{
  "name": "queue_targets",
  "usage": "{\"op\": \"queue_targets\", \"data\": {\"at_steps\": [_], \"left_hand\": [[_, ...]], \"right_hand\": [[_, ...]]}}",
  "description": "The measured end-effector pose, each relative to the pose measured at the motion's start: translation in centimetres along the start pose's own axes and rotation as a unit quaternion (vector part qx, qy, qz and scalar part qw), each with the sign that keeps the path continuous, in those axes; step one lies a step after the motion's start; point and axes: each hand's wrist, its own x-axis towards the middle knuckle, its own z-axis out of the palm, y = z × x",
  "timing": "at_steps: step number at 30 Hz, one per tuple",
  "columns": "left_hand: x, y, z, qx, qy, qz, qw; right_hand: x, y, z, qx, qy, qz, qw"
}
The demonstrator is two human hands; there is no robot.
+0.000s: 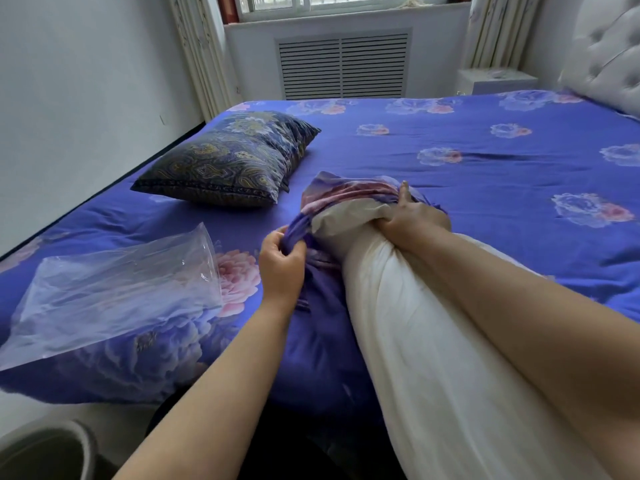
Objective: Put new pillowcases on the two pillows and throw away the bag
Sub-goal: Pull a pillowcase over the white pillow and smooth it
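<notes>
While my right hand [412, 213] bunches the far end of the bare cream pillow [433, 341], its fingers [391, 225] curled tight into the stuffing, my left hand [282, 261] pinches the gathered rim of the purple floral pillowcase [346, 192] between thumb and curled fingers. So I am at the first step: feeding this pillow's head into the mouth of its new cover. Only the tip is in; the case sits crumpled over that end at about twelve o'clock from my hands, and the long cream body trails back toward me at five o'clock, uncovered.

Next, I judge, the rim must be drawn down the pillow toward me while my right hand pushes the corners deep into the case. The cloth is bunched, so it may snag or twist; I should open the mouth wider before pulling.

On the bed [485, 140], the second pillow [228, 161], in a dark paisley cover, lies at ten o'clock, well apart and not yet changed. The clear plastic bag [117, 292] lies flat at eight o'clock, near my left forearm, with what seems to be folded floral cloth under or inside it; I cannot tell which. A grey bin [52, 452] shows at seven o'clock, by the bed's edge.
</notes>
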Motion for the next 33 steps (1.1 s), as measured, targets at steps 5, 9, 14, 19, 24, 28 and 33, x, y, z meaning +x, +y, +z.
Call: {"op": "queue_targets", "data": {"at_steps": [5,9,14,19,24,28,33], "left_hand": [[3.3,1.5,1.5,-0.043,-0.074,-0.108,0.990],[1.3,3.4,1.9,0.072,-0.196,-0.010,0.978],[-1.9,2.8,1.2,0.207,-0.250,0.081,0.943],[1.5,1.9,1.0,0.148,-0.101,0.111,0.978],[-0.8,5.4,3.3,-0.054,-0.245,-0.093,0.964],[-2.4,3.0,2.4,0.243,-0.300,0.047,0.921],[0.6,2.8,0.7,0.121,-0.132,0.034,0.983]], "right_hand": [[-0.9,-0.3,0.3,-0.008,0.031,-0.007,0.999],[0.1,1.0,-0.1,0.032,0.025,0.019,0.999],[0.6,1.8,-0.2,0.058,0.018,0.054,0.997],[-0.2,0.6,0.3,0.058,0.032,0.015,0.998],[0.6,1.6,0.2,0.090,0.034,0.052,0.994],[0.9,1.9,0.1,0.085,0.033,0.096,0.991],[0.0,0.5,1.1,0.096,0.025,0.046,0.994]]}}
